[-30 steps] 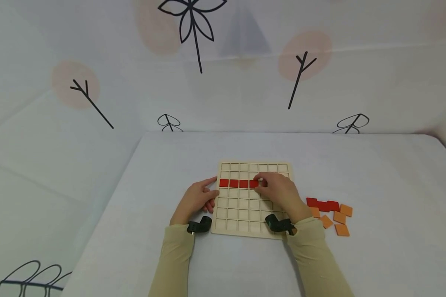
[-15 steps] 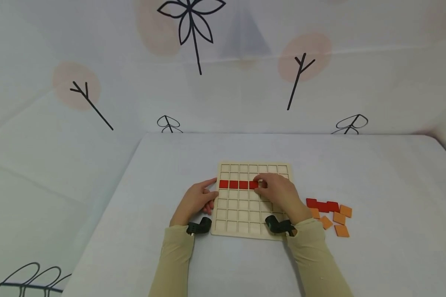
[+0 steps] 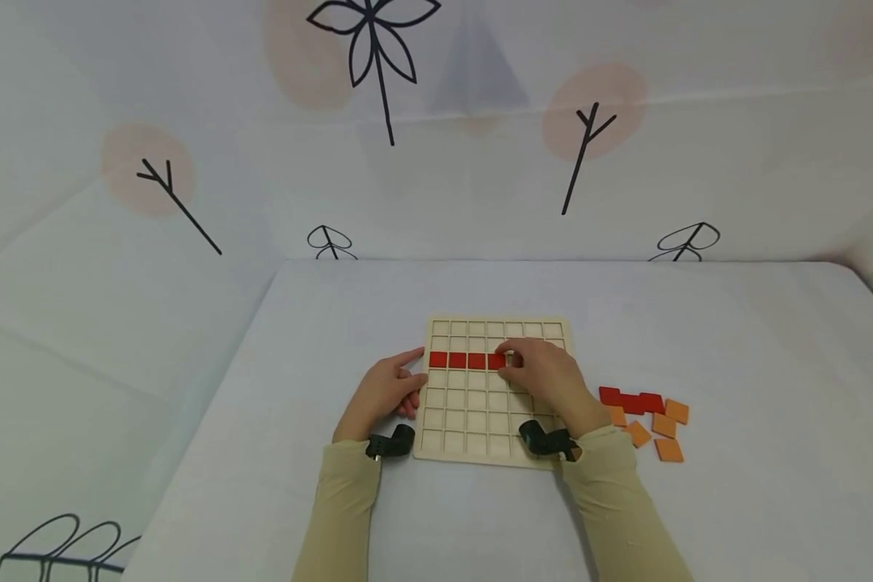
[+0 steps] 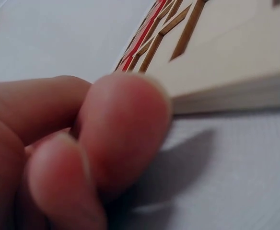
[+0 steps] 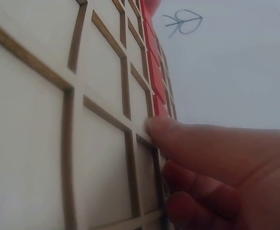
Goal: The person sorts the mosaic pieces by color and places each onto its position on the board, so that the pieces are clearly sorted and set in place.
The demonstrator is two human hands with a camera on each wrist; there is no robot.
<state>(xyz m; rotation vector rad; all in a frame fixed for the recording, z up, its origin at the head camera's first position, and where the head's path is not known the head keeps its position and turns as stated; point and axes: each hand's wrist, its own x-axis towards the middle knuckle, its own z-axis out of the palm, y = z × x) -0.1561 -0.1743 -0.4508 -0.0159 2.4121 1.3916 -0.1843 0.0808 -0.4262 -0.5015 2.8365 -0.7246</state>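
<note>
A pale wooden grid board [image 3: 466, 398] lies on the table with red square tiles [image 3: 457, 360] in a row, starting from its left edge. My right hand [image 3: 550, 377] pinches the rightmost tile of that row, a red tile [image 5: 159, 106], between thumb and index finger. In the right wrist view the thumb tip covers part of that tile. My left hand [image 3: 380, 390] touches the board's left edge with an extended index finger and the thumb. Seen from the left wrist, the thumb [image 4: 125, 127] overlaps the board's side, and other fingers are bent beneath it.
Right of the board, several loose red tiles [image 3: 630, 403] lie in a cluster. Several orange tiles [image 3: 669, 450] lie just in front of them, partly behind the right forearm. A patterned white cloth [image 3: 473, 178] hangs behind the table.
</note>
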